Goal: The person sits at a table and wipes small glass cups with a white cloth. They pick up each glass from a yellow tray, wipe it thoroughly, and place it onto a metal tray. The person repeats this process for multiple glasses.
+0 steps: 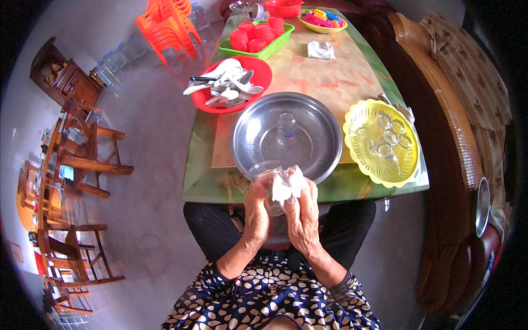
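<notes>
My left hand is wrapped round a clear drinking glass, tilted over the near edge of the table. A crumpled white cloth is in my right hand, pressed against the side of that glass. Just beyond my hands lies a wide steel basin, and one clear glass stands inside it. To the right, a scalloped yellow tray holds several clear glasses. My fingers partly hide the lower part of the held glass.
At the left table edge, a red basin holds white and metal spoons. Behind it are a green basket of red cups, a folded white cloth and a yellow bowl of colourful pieces. Orange stools are stacked on the floor.
</notes>
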Demonstrator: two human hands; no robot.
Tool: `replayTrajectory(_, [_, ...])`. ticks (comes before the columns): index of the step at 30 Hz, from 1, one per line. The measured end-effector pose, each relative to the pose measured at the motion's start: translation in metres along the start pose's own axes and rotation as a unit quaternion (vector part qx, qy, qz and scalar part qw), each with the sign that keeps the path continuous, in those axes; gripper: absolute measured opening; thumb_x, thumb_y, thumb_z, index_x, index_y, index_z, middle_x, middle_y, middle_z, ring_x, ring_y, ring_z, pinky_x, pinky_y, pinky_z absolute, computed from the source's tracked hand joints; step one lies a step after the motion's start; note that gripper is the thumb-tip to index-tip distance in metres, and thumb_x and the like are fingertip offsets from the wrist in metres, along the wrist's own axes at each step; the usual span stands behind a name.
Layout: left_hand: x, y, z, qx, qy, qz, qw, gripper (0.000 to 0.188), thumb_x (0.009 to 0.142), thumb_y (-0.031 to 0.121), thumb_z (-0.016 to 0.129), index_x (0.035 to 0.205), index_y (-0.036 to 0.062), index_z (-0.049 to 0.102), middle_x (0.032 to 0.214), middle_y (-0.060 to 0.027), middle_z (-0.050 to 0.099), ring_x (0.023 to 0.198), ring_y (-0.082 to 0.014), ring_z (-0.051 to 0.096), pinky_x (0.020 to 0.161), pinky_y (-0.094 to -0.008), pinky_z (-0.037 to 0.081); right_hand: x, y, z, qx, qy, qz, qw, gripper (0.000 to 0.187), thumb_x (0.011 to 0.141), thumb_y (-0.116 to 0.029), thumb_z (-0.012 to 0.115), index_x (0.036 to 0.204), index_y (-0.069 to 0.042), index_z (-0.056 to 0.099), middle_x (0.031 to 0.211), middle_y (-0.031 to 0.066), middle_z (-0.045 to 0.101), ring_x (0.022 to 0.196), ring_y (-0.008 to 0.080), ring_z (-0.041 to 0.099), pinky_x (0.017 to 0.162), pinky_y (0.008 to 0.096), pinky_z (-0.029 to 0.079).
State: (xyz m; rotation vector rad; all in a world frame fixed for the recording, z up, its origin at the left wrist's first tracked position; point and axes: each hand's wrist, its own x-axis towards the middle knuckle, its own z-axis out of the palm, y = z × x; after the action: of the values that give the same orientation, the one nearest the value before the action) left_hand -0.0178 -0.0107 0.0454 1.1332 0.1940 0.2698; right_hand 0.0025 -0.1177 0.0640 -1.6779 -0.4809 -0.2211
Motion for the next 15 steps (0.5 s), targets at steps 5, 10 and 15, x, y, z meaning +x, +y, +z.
replayTrajectory(5, [0.004,0.023,0.011,-0.082,-0.018,-0.001,0.996,0.057,0.090,0.051,0.042,0.123,0.0050,0.044,0.108,-0.0101,0.059,0.101,-0.0217,0.058,0.090,-0.0366,0.044,-0.011,-0.006,-0.019,0.245,0.019,0.166,0.955,0.040,0.091,-0.015,0.049,0.128,-0.001,0.044,0.113,0.0104,0.051,0.104,0.0205,0.050,0.090,0.0335,0.041])
replayTrajectory(10, [0.005,0.011,0.010,0.015,-0.048,0.059,0.997,0.078,0.076,0.058,0.062,0.125,-0.0003,0.044,0.111,-0.0082,0.058,0.102,-0.0190,0.056,0.091,-0.0326,0.045,0.001,-0.007,-0.015,0.005,-0.021,-0.021,1.000,0.044,0.084,-0.008,0.054,0.126,0.001,0.045,0.118,0.0227,0.044,0.111,0.0348,0.045,0.095,0.0388,0.038])
replayTrajectory(15, [0.004,0.015,0.018,-0.019,-0.097,0.076,0.992,0.045,0.087,0.024,0.059,0.119,-0.0031,0.042,0.106,-0.0088,0.058,0.097,-0.0139,0.055,0.089,-0.0282,0.042,-0.006,-0.002,-0.017,0.036,0.011,-0.018,0.999,0.045,0.083,-0.008,0.057,0.126,0.001,0.045,0.116,0.0215,0.046,0.107,0.0346,0.048,0.092,0.0386,0.040])
